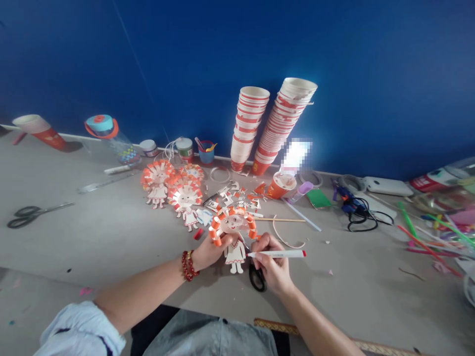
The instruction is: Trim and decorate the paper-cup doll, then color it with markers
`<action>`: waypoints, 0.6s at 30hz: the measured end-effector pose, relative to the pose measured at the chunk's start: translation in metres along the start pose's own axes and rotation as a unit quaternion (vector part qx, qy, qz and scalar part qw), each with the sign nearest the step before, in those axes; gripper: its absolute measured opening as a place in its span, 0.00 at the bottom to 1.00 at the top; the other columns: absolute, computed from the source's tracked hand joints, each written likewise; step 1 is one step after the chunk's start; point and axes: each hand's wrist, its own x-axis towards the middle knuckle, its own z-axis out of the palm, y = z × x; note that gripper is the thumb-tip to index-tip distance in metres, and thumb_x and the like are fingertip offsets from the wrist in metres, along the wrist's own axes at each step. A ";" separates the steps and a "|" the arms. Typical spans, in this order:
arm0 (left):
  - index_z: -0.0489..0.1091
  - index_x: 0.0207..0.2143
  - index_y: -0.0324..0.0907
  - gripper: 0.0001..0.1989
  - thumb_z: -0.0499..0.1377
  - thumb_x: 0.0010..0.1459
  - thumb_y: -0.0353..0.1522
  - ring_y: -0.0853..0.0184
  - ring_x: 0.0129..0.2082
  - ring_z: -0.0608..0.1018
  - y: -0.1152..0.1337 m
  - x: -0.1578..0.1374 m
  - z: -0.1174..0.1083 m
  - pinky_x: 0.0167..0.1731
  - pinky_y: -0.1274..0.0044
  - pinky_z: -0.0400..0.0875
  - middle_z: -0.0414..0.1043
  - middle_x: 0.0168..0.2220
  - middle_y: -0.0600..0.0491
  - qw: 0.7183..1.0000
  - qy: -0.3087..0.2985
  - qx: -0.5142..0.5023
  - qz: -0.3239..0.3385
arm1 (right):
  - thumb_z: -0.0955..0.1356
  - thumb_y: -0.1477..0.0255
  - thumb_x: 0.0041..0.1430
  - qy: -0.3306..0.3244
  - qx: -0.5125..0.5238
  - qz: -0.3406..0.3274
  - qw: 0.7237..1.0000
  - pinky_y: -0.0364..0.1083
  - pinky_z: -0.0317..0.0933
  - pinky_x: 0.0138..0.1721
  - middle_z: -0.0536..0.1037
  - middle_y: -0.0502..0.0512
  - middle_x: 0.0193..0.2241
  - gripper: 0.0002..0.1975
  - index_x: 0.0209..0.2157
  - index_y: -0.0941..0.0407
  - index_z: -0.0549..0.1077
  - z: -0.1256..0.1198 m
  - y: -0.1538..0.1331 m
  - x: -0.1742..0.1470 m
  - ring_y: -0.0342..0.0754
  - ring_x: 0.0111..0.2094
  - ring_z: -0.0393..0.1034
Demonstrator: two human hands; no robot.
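Grey tabletop (122, 237) spreads beneath the paper doll (235, 253) at front centre. Expect it to be light and easily creased; grip its body, not the orange curls (215, 237). Your left hand (210, 252) pinches its side, fingers partly hidden. Your right hand (273, 267) closes around the white marker (284, 253), partly covering the scissors (258, 280); marker-tip contact is unclear.

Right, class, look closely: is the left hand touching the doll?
Touching. The head view shows the left hand gripping the doll, with the thumb lying over its front, just above the dress.
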 end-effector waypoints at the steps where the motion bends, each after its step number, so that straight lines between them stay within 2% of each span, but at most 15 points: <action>1: 0.73 0.30 0.43 0.11 0.51 0.58 0.31 0.63 0.32 0.77 0.000 0.000 0.000 0.36 0.74 0.73 0.76 0.28 0.51 1.000 -0.011 -0.012 -0.002 | 0.69 0.69 0.51 -0.003 -0.004 0.002 1.000 0.40 0.47 0.18 0.66 0.43 0.14 0.08 0.25 0.54 0.65 0.000 0.000 0.000 0.39 0.15 0.54; 5: 0.72 0.32 0.42 0.11 0.50 0.59 0.32 0.64 0.33 0.77 0.000 0.001 -0.001 0.37 0.73 0.73 0.75 0.31 0.50 0.997 -0.048 -0.059 -0.010 | 0.69 0.69 0.50 -0.017 0.001 0.004 1.000 0.40 0.45 0.18 0.65 0.43 0.15 0.07 0.25 0.54 0.66 -0.002 0.001 -0.001 0.38 0.15 0.53; 18: 0.73 0.33 0.42 0.12 0.49 0.60 0.32 0.63 0.34 0.76 0.001 -0.001 -0.001 0.37 0.74 0.73 0.76 0.32 0.49 0.998 -0.047 -0.044 -0.009 | 0.69 0.70 0.51 -0.015 0.006 -0.002 1.000 0.40 0.46 0.19 0.65 0.43 0.15 0.07 0.25 0.54 0.66 -0.001 0.000 -0.001 0.39 0.15 0.54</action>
